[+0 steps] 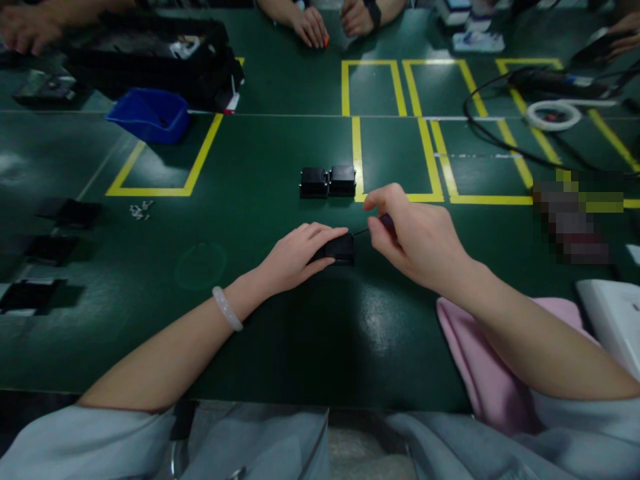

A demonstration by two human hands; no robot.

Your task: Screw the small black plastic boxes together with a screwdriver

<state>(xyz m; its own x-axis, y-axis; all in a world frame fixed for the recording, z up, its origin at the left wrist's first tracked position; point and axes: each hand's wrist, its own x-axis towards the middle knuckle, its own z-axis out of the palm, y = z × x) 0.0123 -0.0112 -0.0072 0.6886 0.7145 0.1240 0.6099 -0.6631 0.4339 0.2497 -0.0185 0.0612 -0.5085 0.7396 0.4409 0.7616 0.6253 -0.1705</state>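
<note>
Near the middle of the green table, my left hand (305, 255) grips a small black box-shaped part (341, 249) between thumb and fingers, holding it against the tabletop. My right hand (415, 233) is closed on the dark handle of a screwdriver (387, 224). Its thin shaft points left, and the tip meets the upper right corner of the black part. Just beyond, two similar black parts (313, 183) stand side by side with small screws showing at their sides. My left fingers hide part of the held piece.
Loose screws (141, 210) lie left, below a blue bin (150, 115) and a large black tray (150, 57). Dark parts (50, 248) line the left side. A pink cloth (465, 347) lies under my right forearm. Cables (475, 127) are at right; co-workers' hands (311, 27) rest across the table.
</note>
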